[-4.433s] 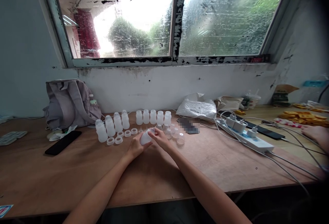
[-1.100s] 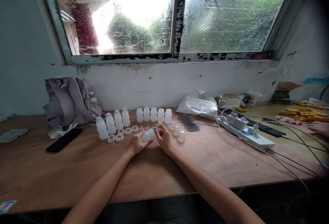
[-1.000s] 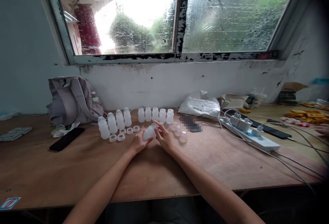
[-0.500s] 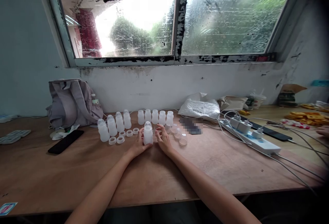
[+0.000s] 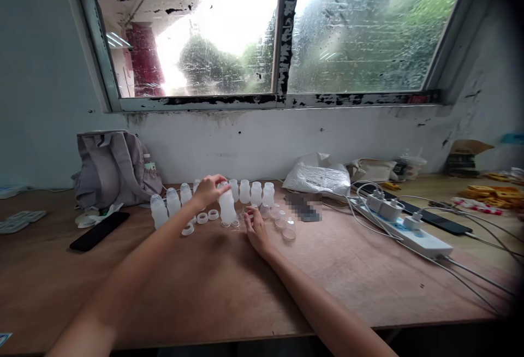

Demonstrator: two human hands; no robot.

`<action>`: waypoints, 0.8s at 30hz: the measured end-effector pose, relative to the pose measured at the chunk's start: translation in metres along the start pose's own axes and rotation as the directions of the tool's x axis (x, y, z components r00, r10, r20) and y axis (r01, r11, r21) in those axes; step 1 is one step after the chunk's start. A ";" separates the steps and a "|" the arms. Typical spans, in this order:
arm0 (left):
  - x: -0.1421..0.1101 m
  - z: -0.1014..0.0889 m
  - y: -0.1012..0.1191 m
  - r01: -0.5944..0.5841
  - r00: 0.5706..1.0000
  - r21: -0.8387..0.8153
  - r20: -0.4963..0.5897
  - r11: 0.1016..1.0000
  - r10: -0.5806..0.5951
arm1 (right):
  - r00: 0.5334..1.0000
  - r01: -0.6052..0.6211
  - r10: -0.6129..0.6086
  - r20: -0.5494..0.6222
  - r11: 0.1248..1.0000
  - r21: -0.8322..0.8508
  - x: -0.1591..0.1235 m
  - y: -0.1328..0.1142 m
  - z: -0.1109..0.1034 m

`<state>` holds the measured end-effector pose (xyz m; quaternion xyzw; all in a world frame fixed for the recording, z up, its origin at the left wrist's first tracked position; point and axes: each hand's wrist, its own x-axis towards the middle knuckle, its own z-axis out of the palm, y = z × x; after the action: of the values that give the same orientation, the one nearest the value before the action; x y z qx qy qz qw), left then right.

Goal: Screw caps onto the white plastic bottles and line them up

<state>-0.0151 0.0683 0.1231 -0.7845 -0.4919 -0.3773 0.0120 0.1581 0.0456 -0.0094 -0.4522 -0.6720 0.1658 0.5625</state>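
Note:
My left hand (image 5: 210, 190) is closed round the top of a frosted white baby bottle (image 5: 226, 208). The bottle leans slightly, and I cannot tell whether its base touches the table. My right hand (image 5: 257, 230) rests on the wood with loosely spread fingers, beside small clear pieces (image 5: 241, 216) and holding nothing. Clear domed caps (image 5: 289, 231) lie to its right. White rings (image 5: 202, 218) lie left of the held bottle. Capped bottles (image 5: 159, 212) stand in a row at the left, partly behind my left arm. Open-necked bottles (image 5: 256, 193) stand behind.
A grey backpack (image 5: 117, 168) and a black phone (image 5: 100, 231) are on the left. A silvery plastic package (image 5: 317, 176) lies against the wall. On the right, a white power strip (image 5: 421, 239) trails cables across the table (image 5: 347, 269). Yellow pieces (image 5: 485, 193) lie farther right.
My left hand has moved from the side of the bottle up to its top, and the bottle has shifted left and back. My right hand has drawn slightly away from it.

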 end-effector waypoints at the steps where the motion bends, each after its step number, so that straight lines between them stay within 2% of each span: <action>1: 0.009 -0.005 -0.005 0.043 0.999 0.045 -0.006 0.998 -0.043 | 1.000 0.004 -0.004 0.002 1.000 -0.011 0.000 0.001 0.001; 5: 0.039 -0.017 -0.025 0.159 0.987 0.207 -0.011 0.965 -0.160 | 0.999 0.027 -0.026 0.019 0.998 -0.051 0.000 0.004 0.003; 9: 0.050 -0.007 -0.045 0.240 0.969 0.349 -0.035 0.906 -0.243 | 0.999 0.013 -0.009 0.040 0.996 -0.088 0.000 0.005 0.003; 13: 0.049 0.016 -0.061 0.306 0.950 0.414 -0.072 0.858 -0.304 | 0.999 -0.002 0.007 0.041 0.993 -0.121 -0.001 0.004 0.003; 17: 0.043 0.035 -0.071 0.321 0.943 0.430 -0.066 0.844 -0.326 | 0.998 -0.030 0.036 0.043 0.992 -0.126 -0.001 0.006 0.005; 21: 0.036 0.044 -0.076 0.308 0.950 0.419 -0.091 0.854 -0.298 | 0.997 -0.022 0.034 0.072 0.987 -0.159 -0.001 0.009 0.006; 24: 0.032 0.047 -0.075 0.304 0.952 0.421 -0.108 0.855 -0.285 | 0.988 0.008 0.030 0.154 0.970 -0.242 -0.002 0.010 0.006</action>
<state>-0.0391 0.1503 0.0823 -0.6695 -0.6771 -0.2723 0.1385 0.1562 0.0509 -0.0197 -0.5069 -0.7266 0.1207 0.4477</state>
